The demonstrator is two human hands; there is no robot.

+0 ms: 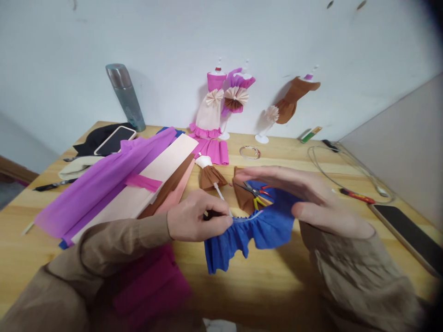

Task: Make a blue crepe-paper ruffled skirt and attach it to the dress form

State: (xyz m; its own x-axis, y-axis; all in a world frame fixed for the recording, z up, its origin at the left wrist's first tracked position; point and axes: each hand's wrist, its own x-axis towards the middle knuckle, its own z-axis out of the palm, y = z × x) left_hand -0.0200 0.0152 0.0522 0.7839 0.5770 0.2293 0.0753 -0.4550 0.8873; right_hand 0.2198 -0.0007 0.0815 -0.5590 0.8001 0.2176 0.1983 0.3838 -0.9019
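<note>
My left hand (199,216) pinches the gathered edge of a strip of blue crepe paper (242,235) between thumb and forefinger. The strip hangs in ruffles above the table. My right hand (301,193) is at the strip's other end, fingers stretched out and thumb apart, with the blue paper between them. Behind the strip lie pliers with red and yellow handles (256,190) and a folded brown piece of paper (242,193). Just beyond my left hand, a small dress form in a brown skirt (212,177) lies on its side.
Purple paper (104,184) and a cream strip (176,159) lie left; magenta paper (152,286) is near me. Dressed mini mannequins (216,108) stand at the wall, with a flask (126,99). A phone (408,235), cable (349,180) and red cutter (356,195) lie right.
</note>
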